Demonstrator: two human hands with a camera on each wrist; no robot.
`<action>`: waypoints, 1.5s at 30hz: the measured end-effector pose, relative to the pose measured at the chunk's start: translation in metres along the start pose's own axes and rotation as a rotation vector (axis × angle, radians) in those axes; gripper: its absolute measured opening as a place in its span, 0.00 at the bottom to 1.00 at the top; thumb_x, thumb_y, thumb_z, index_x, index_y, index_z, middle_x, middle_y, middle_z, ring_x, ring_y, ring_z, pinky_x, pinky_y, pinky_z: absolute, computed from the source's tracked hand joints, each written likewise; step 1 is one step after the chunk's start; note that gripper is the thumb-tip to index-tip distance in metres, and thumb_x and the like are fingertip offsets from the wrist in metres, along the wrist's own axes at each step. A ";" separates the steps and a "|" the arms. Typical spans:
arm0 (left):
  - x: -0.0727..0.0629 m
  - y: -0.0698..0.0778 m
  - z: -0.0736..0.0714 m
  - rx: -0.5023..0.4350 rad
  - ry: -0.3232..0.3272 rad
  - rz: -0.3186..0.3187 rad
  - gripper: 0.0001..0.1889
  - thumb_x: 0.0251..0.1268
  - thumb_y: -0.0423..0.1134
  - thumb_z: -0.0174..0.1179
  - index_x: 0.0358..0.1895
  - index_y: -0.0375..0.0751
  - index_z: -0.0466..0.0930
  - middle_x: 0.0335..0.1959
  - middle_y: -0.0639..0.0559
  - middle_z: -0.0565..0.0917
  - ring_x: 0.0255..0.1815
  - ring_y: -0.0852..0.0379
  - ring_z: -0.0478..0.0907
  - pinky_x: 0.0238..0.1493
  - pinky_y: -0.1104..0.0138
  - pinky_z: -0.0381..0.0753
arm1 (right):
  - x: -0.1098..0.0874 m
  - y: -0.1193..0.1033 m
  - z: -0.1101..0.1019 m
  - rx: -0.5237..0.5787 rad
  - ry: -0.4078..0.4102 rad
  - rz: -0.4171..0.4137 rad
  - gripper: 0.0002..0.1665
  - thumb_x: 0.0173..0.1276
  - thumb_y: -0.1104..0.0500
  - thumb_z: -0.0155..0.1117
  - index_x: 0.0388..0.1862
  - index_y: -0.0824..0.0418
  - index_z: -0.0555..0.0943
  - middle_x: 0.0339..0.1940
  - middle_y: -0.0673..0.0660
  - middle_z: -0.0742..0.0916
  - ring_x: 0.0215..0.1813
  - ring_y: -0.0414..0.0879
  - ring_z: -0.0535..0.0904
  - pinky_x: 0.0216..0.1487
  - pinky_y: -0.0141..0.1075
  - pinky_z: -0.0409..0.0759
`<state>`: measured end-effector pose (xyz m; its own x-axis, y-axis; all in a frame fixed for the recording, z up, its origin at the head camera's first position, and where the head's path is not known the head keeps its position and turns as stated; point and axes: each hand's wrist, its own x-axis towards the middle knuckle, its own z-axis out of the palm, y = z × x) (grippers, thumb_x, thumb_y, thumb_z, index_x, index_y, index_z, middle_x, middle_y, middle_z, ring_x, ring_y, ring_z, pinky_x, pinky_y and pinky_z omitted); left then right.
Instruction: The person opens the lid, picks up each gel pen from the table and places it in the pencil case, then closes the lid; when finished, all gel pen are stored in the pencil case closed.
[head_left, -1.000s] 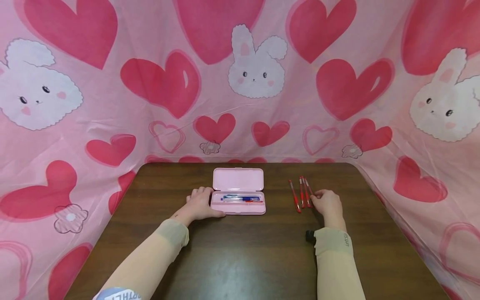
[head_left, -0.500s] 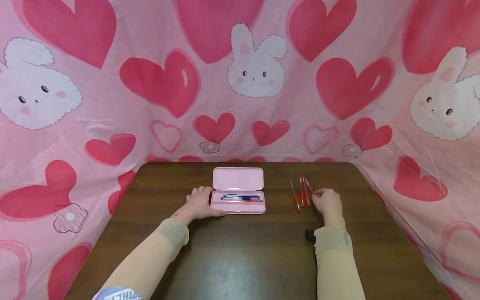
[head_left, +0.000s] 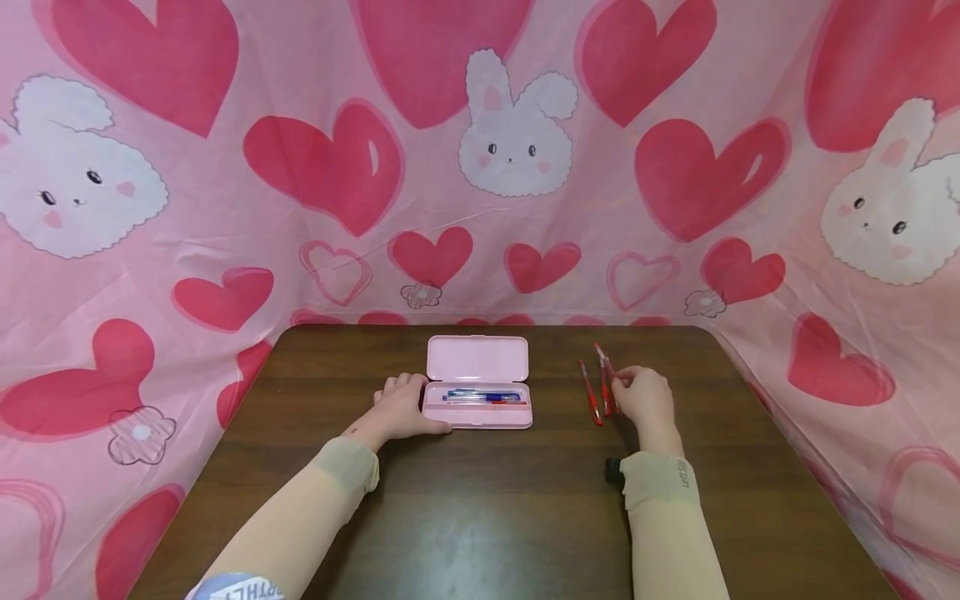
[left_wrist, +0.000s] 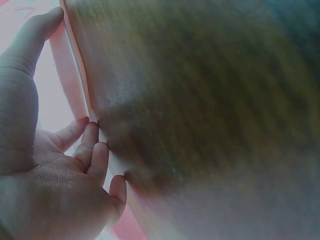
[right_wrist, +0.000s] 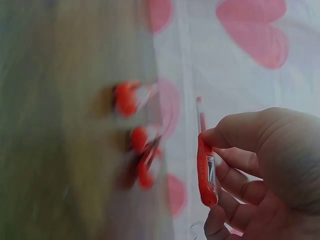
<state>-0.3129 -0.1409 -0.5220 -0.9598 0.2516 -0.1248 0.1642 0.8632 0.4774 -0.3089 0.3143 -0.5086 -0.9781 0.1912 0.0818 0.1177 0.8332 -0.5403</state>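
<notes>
A pink pencil case [head_left: 450,419] lies open on the table, its lid [head_left: 477,358] folded back. Inside are several blue pens [head_left: 480,396] and a pen with a red end [head_left: 510,403]. My left hand [head_left: 399,408] holds the case at its left end, thumb along the front edge, fingers at the left side; in the left wrist view the fingertips sit right at the case's edge. My right hand [head_left: 647,404] pinches a red gel pen [right_wrist: 204,172] between thumb and fingers, tilted over the others. Below it lie red pens [head_left: 590,393], partly hidden by the hand.
The brown wooden table [head_left: 480,508] extends to a pink cloth backdrop [head_left: 510,225] with hearts and rabbits, which rises along its back and sides. A dark wrist strap piece [head_left: 614,472] shows at the right cuff.
My right hand has lifted one red pen from the row and moved slightly left and back with it. The left hand and pencil case have stayed in place.
</notes>
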 end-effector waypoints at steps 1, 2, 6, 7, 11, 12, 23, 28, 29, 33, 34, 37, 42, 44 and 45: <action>0.000 0.001 0.000 0.000 0.001 0.001 0.57 0.47 0.73 0.81 0.75 0.41 0.72 0.70 0.41 0.77 0.71 0.41 0.67 0.73 0.38 0.68 | 0.000 -0.004 0.000 0.001 0.006 -0.015 0.20 0.78 0.53 0.63 0.55 0.67 0.89 0.48 0.66 0.93 0.48 0.62 0.88 0.51 0.58 0.84; 0.000 0.001 0.001 0.002 0.001 0.003 0.57 0.47 0.73 0.81 0.75 0.41 0.72 0.70 0.41 0.78 0.71 0.41 0.67 0.73 0.38 0.68 | 0.000 -0.007 0.000 0.001 0.011 -0.029 0.20 0.78 0.53 0.63 0.56 0.66 0.89 0.49 0.66 0.93 0.48 0.62 0.88 0.52 0.59 0.84; 0.001 0.002 0.002 0.011 0.003 0.005 0.57 0.46 0.74 0.80 0.75 0.41 0.72 0.70 0.41 0.77 0.71 0.41 0.68 0.73 0.38 0.68 | -0.001 -0.021 0.001 0.005 0.011 -0.066 0.19 0.78 0.54 0.63 0.56 0.66 0.89 0.50 0.66 0.91 0.50 0.62 0.87 0.55 0.60 0.84; 0.001 0.002 0.002 0.010 0.004 0.004 0.57 0.46 0.74 0.80 0.75 0.41 0.72 0.70 0.41 0.77 0.71 0.41 0.67 0.73 0.38 0.68 | -0.001 -0.024 0.002 0.005 0.009 -0.075 0.19 0.79 0.54 0.63 0.56 0.66 0.89 0.51 0.67 0.91 0.50 0.62 0.87 0.55 0.60 0.84; 0.001 0.002 0.002 0.005 0.007 0.000 0.57 0.46 0.73 0.81 0.75 0.41 0.72 0.71 0.41 0.77 0.71 0.40 0.67 0.74 0.38 0.68 | 0.000 -0.036 0.009 0.004 0.000 -0.120 0.16 0.78 0.55 0.64 0.54 0.64 0.90 0.50 0.65 0.90 0.50 0.62 0.87 0.55 0.60 0.84; 0.001 0.002 0.002 0.004 0.007 -0.002 0.57 0.46 0.73 0.81 0.75 0.41 0.72 0.71 0.40 0.77 0.72 0.40 0.67 0.74 0.38 0.68 | 0.000 -0.039 0.012 0.003 0.000 -0.135 0.16 0.78 0.56 0.64 0.53 0.64 0.90 0.50 0.65 0.90 0.53 0.63 0.87 0.57 0.61 0.84; 0.001 -0.001 0.002 0.009 0.009 -0.008 0.57 0.46 0.73 0.81 0.75 0.41 0.72 0.70 0.41 0.77 0.72 0.40 0.67 0.74 0.38 0.68 | -0.001 -0.080 0.035 -0.019 0.030 -0.289 0.10 0.74 0.59 0.69 0.47 0.63 0.91 0.42 0.62 0.89 0.45 0.58 0.86 0.55 0.58 0.83; 0.000 0.000 0.001 0.005 0.010 -0.005 0.57 0.46 0.73 0.81 0.75 0.40 0.72 0.71 0.40 0.77 0.72 0.39 0.67 0.74 0.37 0.68 | -0.003 -0.099 0.041 -0.035 0.042 -0.336 0.08 0.73 0.59 0.72 0.45 0.61 0.91 0.41 0.60 0.89 0.43 0.58 0.86 0.54 0.56 0.85; 0.000 0.001 0.000 0.006 0.011 -0.004 0.57 0.46 0.73 0.81 0.75 0.40 0.72 0.71 0.40 0.77 0.72 0.39 0.67 0.74 0.38 0.68 | -0.004 -0.102 0.042 -0.036 0.042 -0.344 0.08 0.73 0.59 0.72 0.45 0.61 0.91 0.41 0.60 0.89 0.43 0.58 0.86 0.54 0.56 0.85; 0.000 0.001 0.000 0.006 0.017 -0.003 0.57 0.46 0.73 0.81 0.74 0.40 0.72 0.71 0.40 0.77 0.71 0.40 0.68 0.73 0.39 0.68 | -0.007 -0.115 0.048 -0.057 0.026 -0.379 0.08 0.73 0.58 0.73 0.46 0.60 0.92 0.43 0.58 0.90 0.44 0.57 0.86 0.54 0.56 0.86; -0.001 0.001 0.000 0.004 0.018 -0.003 0.57 0.46 0.73 0.81 0.74 0.40 0.72 0.71 0.40 0.77 0.71 0.40 0.68 0.72 0.39 0.68 | -0.007 -0.118 0.050 -0.066 0.023 -0.390 0.08 0.73 0.58 0.73 0.46 0.60 0.92 0.44 0.58 0.90 0.44 0.57 0.86 0.54 0.56 0.86; -0.001 0.002 0.000 0.002 0.017 0.000 0.57 0.46 0.72 0.81 0.74 0.40 0.72 0.70 0.40 0.77 0.70 0.40 0.68 0.72 0.39 0.68 | -0.010 -0.125 0.056 -0.094 0.009 -0.418 0.08 0.73 0.58 0.73 0.46 0.59 0.92 0.45 0.58 0.90 0.46 0.57 0.87 0.56 0.56 0.87; 0.000 0.000 0.000 0.001 0.011 -0.001 0.57 0.46 0.72 0.81 0.75 0.41 0.72 0.71 0.40 0.77 0.70 0.40 0.68 0.73 0.39 0.69 | -0.017 -0.137 0.070 -0.141 -0.028 -0.449 0.07 0.73 0.58 0.74 0.46 0.58 0.92 0.48 0.58 0.91 0.49 0.58 0.87 0.59 0.56 0.87; 0.001 -0.001 0.000 -0.002 0.009 -0.001 0.57 0.46 0.72 0.81 0.75 0.42 0.72 0.71 0.41 0.77 0.70 0.41 0.68 0.73 0.39 0.69 | -0.019 -0.142 0.075 -0.161 -0.052 -0.455 0.07 0.73 0.57 0.75 0.47 0.57 0.92 0.49 0.58 0.91 0.50 0.57 0.87 0.61 0.56 0.87; 0.001 -0.001 0.001 -0.003 0.008 -0.001 0.57 0.46 0.73 0.81 0.75 0.42 0.72 0.71 0.41 0.77 0.70 0.41 0.68 0.73 0.39 0.69 | -0.020 -0.144 0.077 -0.170 -0.063 -0.460 0.08 0.73 0.57 0.75 0.47 0.57 0.92 0.49 0.58 0.91 0.50 0.57 0.87 0.62 0.55 0.87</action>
<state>-0.3139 -0.1412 -0.5231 -0.9618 0.2470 -0.1179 0.1626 0.8622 0.4798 -0.3199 0.1503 -0.4971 -0.9432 -0.2438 0.2257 -0.3075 0.8979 -0.3152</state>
